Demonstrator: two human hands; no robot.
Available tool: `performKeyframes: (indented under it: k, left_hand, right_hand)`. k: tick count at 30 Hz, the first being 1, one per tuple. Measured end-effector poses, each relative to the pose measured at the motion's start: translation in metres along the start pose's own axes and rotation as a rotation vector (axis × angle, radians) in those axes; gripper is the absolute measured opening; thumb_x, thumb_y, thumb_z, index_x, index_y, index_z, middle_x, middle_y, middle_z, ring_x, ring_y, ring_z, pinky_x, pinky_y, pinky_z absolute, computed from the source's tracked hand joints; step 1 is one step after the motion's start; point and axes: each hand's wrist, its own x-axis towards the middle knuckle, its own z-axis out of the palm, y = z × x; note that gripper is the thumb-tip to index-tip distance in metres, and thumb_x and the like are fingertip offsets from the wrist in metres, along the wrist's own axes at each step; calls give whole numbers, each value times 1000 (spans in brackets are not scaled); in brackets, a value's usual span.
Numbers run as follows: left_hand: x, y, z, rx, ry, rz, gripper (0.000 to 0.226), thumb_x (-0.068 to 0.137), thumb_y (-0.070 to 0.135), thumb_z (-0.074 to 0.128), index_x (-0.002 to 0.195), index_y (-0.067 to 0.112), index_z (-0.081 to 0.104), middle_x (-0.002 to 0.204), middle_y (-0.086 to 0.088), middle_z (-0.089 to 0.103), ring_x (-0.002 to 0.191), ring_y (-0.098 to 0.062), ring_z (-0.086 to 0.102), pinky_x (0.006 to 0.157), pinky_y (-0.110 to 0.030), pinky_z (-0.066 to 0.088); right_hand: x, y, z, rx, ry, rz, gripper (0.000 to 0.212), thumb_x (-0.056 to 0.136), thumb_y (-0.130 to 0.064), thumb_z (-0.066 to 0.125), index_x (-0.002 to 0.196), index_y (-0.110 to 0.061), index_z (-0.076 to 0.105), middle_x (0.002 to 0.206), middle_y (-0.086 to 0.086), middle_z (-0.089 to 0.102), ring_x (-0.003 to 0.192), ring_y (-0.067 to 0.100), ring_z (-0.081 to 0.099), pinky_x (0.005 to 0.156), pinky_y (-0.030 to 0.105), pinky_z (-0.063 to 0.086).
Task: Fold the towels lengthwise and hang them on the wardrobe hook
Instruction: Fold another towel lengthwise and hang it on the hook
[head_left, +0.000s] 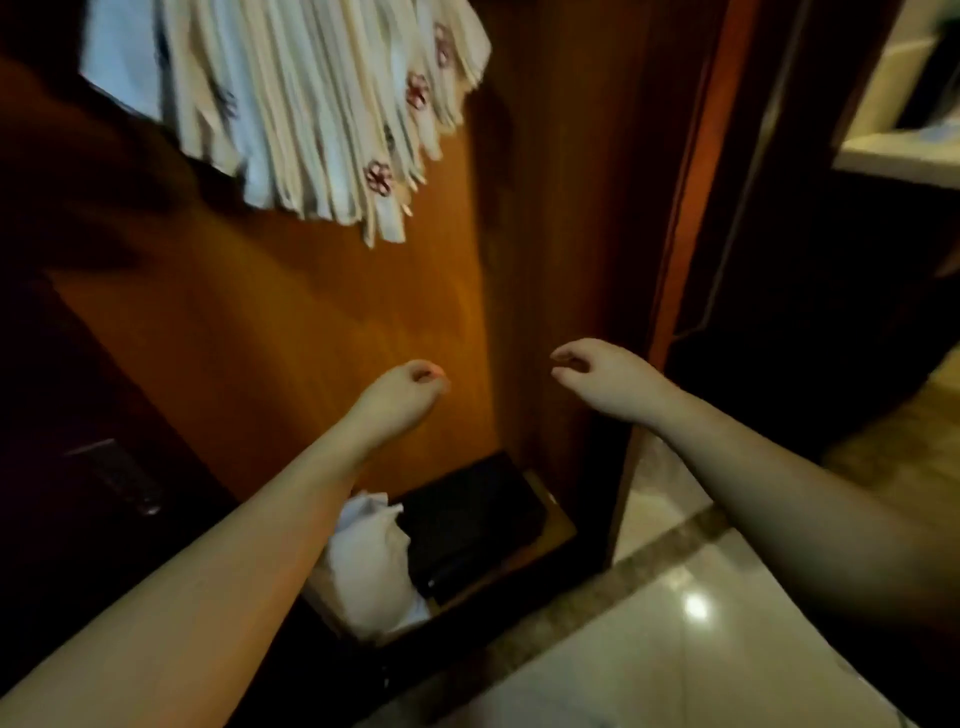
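Head view: hands (498, 382) empty, loosely curled; towels (311, 104) hanging above.

Dim, warm indoor light throughout, deep shadow across the left side and far right. Bright glare spot on the polished floor (695, 607) (a ceiling lamp, reflected). Soft motion blur on the hanging towels (311, 114); wide-angle bending at edges.

Wardrobe floor (558, 530): black case (478, 519), crumpled white cloth (369, 566) (touching).

Soft cloth towels (291, 104) — against a smooth, satiny wood wardrobe panel (322, 332) — above glossy polished floor tiles (675, 623).
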Motion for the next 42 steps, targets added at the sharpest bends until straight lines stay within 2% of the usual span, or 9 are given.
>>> performKeyframes:
  k: [4, 7, 11, 14, 17, 18, 22, 26, 42]
  left_hand:
    - [-14, 1, 80, 90, -183, 35, 37, 102, 37, 49, 136, 24, 51, 118, 2, 61, 90, -11, 61, 77, -30, 51]
    - [-18, 8, 143, 143, -303, 74, 36, 102, 38, 49, 134, 24, 54, 121, -1, 63, 88, -21, 64, 75, -35, 51]
    - [-17, 29, 225, 264, -437, 152, 38, 100, 40, 50, 134, 25, 56, 135, 1, 55, 117, -21, 57, 98, -36, 48]
    - [-10, 57, 297, 380, -519, 207, 38, 100, 39, 50, 133, 22, 56, 139, -2, 53, 126, -21, 52, 107, -37, 40]
    - [-15, 73, 337, 396, -565, 220, 37, 99, 39, 51, 132, 21, 57, 138, 0, 55, 125, -22, 52, 105, -35, 40]
    - [-5, 117, 410, 429, -633, 265, 37, 99, 39, 51, 132, 21, 56, 137, -1, 55, 125, -23, 52, 105, -35, 40]
    - [-3, 134, 448, 479, -657, 271, 38, 99, 39, 50, 133, 22, 55, 136, -4, 58, 122, -25, 54, 103, -35, 41]
    - [-5, 190, 541, 498, -752, 307, 38, 100, 34, 51, 135, 20, 57, 140, -2, 56, 126, -22, 52, 98, -27, 39]
    - [64, 301, 832, 714, -1010, 443, 34, 99, 31, 49, 127, 17, 60, 135, -6, 57, 122, -28, 54, 103, -36, 38]
  right_hand:
    - [-69, 66, 27, -43, -35, 122, 44, 101, -39, 51, 140, -21, 53, 144, -2, 51, 132, 15, 47, 106, 26, 34]
    - [-119, 116, 51, -34, -15, 237, 42, 100, -36, 52, 137, -18, 55, 141, 2, 54, 130, 19, 49, 103, 26, 34]
    - [-181, 184, 79, 0, -40, 372, 39, 98, -30, 57, 134, -15, 59, 140, 4, 57, 128, 22, 51, 101, 24, 34]
    - [-224, 241, 84, 5, -79, 493, 41, 98, -33, 57, 137, -19, 57, 144, 1, 53, 131, 21, 50, 108, 30, 37]
    - [-253, 274, 91, 48, -123, 573, 42, 97, -35, 56, 137, -21, 57, 145, -1, 52, 130, 20, 51, 107, 31, 39]
    - [-282, 341, 73, 84, -134, 684, 42, 97, -35, 56, 136, -21, 57, 144, -1, 53, 129, 21, 52, 106, 31, 40]
    - [-304, 373, 80, 118, -180, 720, 43, 97, -36, 53, 138, -22, 55, 145, -1, 51, 130, 21, 50, 107, 33, 40]
    - [-347, 462, 57, 118, -225, 838, 41, 99, -36, 50, 138, -23, 54, 145, -2, 50, 131, 20, 49, 108, 32, 38]
    - [-409, 713, 50, 365, -221, 1250, 42, 95, -31, 49, 134, -17, 58, 140, 8, 53, 128, 27, 50, 106, 36, 41]
